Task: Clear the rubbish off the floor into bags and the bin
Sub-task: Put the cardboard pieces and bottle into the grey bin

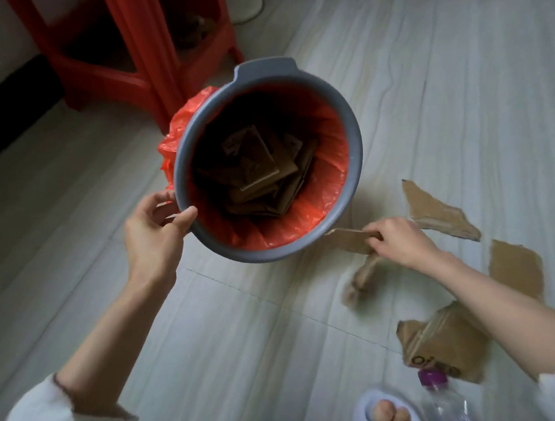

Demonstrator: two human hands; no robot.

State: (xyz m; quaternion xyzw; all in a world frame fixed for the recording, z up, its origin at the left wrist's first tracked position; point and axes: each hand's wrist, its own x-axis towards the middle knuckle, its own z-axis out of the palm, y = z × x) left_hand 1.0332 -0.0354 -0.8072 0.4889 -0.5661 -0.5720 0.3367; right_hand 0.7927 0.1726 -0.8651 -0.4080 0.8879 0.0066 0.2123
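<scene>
A grey bin (356,139) lined with a red bag (330,187) is tilted toward me, with several brown cardboard pieces (260,175) inside. My left hand (154,232) grips its near-left rim, thumb on the edge. My right hand (396,243) pinches a torn cardboard strip (347,238) just right of the bin's lower rim, above the floor; its lower end is blurred. More torn cardboard lies on the floor: one piece (434,212) behind my right hand, one (517,272) to the right, and a printed piece (443,343) under my right forearm.
A clear plastic bottle with a purple cap (432,380) lies beside my slippered foot (385,413) at the bottom. A red plastic stool (148,71) stands behind the bin near the wall. Pale tiled floor (246,344) spreads in front of me.
</scene>
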